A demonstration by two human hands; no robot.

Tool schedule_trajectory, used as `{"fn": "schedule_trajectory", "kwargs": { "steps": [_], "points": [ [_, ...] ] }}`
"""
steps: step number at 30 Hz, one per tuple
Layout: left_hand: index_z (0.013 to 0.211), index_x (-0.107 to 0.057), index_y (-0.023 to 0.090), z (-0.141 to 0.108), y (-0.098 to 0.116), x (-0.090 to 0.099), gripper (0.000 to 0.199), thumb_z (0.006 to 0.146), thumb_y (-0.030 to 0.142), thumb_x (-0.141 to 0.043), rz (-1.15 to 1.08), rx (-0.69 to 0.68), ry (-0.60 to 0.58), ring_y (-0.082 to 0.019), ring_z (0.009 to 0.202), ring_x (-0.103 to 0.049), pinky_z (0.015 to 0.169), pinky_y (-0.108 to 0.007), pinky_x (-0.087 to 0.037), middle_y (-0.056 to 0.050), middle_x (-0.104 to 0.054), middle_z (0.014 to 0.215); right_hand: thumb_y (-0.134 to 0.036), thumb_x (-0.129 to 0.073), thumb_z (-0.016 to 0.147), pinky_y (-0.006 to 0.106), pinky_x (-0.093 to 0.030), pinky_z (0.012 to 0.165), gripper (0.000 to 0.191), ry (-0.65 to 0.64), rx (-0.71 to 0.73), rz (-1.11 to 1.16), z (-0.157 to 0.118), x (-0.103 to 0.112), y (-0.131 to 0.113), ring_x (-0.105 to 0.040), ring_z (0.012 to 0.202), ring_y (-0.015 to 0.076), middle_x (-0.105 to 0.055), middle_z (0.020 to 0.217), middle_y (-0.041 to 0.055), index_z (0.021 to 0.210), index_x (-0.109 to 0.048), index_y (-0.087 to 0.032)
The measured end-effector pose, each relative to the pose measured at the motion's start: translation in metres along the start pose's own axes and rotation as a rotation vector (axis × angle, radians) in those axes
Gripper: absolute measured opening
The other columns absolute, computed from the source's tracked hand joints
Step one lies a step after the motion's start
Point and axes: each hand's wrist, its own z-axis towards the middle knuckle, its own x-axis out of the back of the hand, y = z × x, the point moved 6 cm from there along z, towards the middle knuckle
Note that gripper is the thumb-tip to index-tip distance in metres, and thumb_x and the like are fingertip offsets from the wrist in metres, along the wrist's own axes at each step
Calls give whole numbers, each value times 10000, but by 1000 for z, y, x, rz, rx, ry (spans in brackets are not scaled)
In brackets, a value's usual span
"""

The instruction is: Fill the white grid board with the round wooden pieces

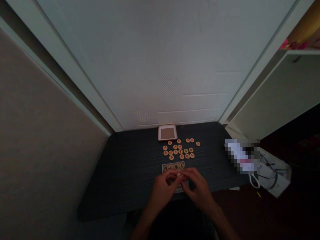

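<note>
My left hand (165,185) and my right hand (197,186) meet fingertip to fingertip over the near part of a small box (163,168). Pinched between them is a small pale thing that looks like a Chinese chess piece (179,174), mostly covered by the fingers. In the box's far row lie several wooden Chinese chess pieces (176,166) with dark characters. My hands hide much of the rest of the box. Beyond it, several round pieces with red characters (180,151) are scattered face up on the dark table (130,166).
A shallow box lid (167,133) with a white inner border lies at the table's back edge, against a pale panel (155,66) with heart patterns. To the right, a white box (277,186) with cables stands beyond the table edge, near a blurred-out white object (240,156).
</note>
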Motion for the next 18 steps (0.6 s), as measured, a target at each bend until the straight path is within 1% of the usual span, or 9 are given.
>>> {"fn": "schedule_trajectory", "kwargs": {
  "steps": [2,6,10,14,18],
  "points": [
    [965,-752,216,0,1,1,217,900,384,-632,16,-11,-6,-215,834,-744,752,-286,-573,-53,-794,939,-168,-612,908,342,-558,884,316,-7,-28,21,0,0,1,-655,968,200,-650,1092,68,1206,-653,-266],
    [1098,-752,244,0,6,1,273,945,384,-575,64,-43,-31,-214,896,-733,813,-302,-567,-53,-782,1060,-227,-639,914,330,-562,838,255,-11,-96,78,3,2,4,-660,878,186,-667,1030,52,1163,-679,-266],
    [1169,-731,259,0,7,1,305,972,384,-533,112,-63,-33,-221,955,-720,857,-327,-569,-54,-762,1129,-280,-650,920,338,-557,838,242,-20,-146,110,4,2,7,-656,871,191,-683,1010,49,1159,-689,-274],
    [1159,-734,261,0,10,3,295,977,367,-527,166,-103,2,-226,1000,-707,892,-343,-566,-62,-753,1141,-313,-644,927,332,-550,835,256,-22,-166,131,3,2,8,-659,869,193,-698,999,47,1175,-692,-278],
    [1118,-748,265,0,15,4,269,982,330,-525,178,-160,18,-205,986,-702,885,-318,-558,-54,-751,1104,-329,-644,922,318,-545,821,251,-26,-197,142,2,1,12,-667,854,193,-716,963,36,1159,-705,-273]
  ]
}}
